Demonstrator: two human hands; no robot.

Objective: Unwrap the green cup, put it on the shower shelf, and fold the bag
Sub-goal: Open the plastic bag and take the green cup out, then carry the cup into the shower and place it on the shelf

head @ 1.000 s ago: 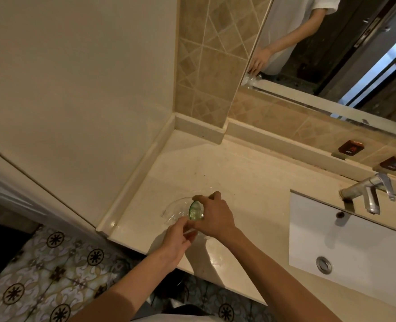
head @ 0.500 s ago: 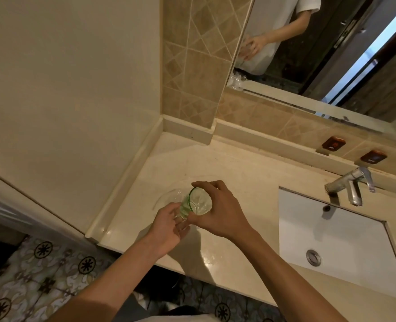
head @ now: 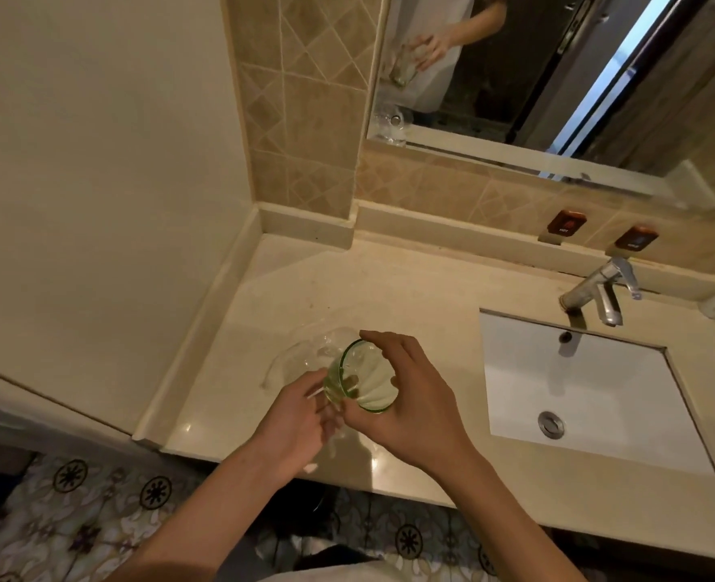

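A clear green glass cup (head: 362, 378) is held above the front of the beige vanity counter (head: 389, 296), its mouth tilted up toward me. My right hand (head: 414, 396) grips it around the rim and side. A thin clear plastic bag (head: 305, 359) trails from the cup's base to the left and rests partly on the counter. My left hand (head: 297, 417) pinches that bag just below and left of the cup. The shower shelf is not in view.
A white sink basin (head: 578, 388) is sunk into the counter at the right, with a chrome faucet (head: 599, 294) behind it. A mirror (head: 557, 69) hangs above the tiled backsplash. A cream wall (head: 95, 182) bounds the counter on the left. Patterned floor tiles (head: 74, 518) lie below.
The cup has risen and turned its mouth up toward me in my right hand. More of it is clear of the bag, which my left hand keeps pinching. The view has shifted closer.
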